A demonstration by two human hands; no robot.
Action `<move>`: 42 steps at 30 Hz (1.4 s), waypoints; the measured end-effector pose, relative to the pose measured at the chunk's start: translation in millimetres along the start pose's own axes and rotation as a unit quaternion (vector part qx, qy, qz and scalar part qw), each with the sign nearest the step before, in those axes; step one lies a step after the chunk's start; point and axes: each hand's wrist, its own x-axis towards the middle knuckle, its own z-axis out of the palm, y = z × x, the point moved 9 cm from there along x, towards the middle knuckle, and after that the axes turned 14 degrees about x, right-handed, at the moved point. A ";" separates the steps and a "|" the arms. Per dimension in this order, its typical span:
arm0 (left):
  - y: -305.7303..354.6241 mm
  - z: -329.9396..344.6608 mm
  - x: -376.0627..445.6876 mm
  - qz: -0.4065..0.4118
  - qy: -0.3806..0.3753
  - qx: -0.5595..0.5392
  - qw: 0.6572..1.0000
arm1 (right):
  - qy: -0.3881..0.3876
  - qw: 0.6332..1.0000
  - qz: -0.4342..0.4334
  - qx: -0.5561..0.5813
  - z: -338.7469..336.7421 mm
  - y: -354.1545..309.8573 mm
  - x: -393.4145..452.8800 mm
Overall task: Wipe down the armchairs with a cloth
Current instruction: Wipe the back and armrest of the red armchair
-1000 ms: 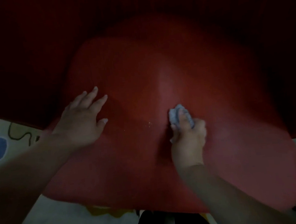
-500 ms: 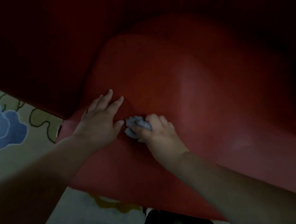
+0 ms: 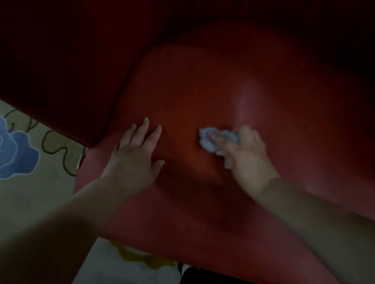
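Pressing a crumpled pale cloth [image 3: 218,139] onto the red armchair seat [image 3: 199,89], your right hand [image 3: 244,156] grips it, while your left hand [image 3: 135,156] lies flat with straight fingers nearby.

Left hand [image 3: 137,156]: flat, palm down, fingers straight and slightly spread, thumb out to the side; forearm extends back toward lower left. Right hand [image 3: 243,152]: well apart to its right, fingers curled around a crumpled wad; forearm runs to lower right.
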 end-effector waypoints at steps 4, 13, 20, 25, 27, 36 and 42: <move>5.9 0.4 -3.4 -0.024 -0.013 0.003 1.000 | 0.047 0.998 0.040 0.028 -17.7 27.0 -2.3; 27.6 -80.5 -63.3 -0.054 -0.006 -0.028 0.998 | -0.011 0.987 0.123 0.098 -79.5 -2.3 -2.2; 33.5 -186.5 -131.1 -0.071 0.020 -0.007 0.997 | 0.019 0.984 0.124 0.123 -184.6 -86.2 -16.3; 32.4 -237.1 -175.2 -0.056 0.019 0.045 0.997 | 0.026 0.978 0.132 0.157 -235.4 -136.5 -24.3; 26.6 -250.9 -186.5 -0.053 0.017 0.065 0.996 | 0.044 0.976 0.139 0.163 -249.6 -153.2 -23.4; -63.3 -310.9 -195.6 -0.053 0.086 0.020 0.995 | 0.131 0.954 0.160 0.218 -246.9 -232.9 5.2; -134.8 -343.5 -175.3 0.008 0.097 -0.040 0.994 | 0.228 0.917 0.212 0.250 -219.5 -286.9 23.5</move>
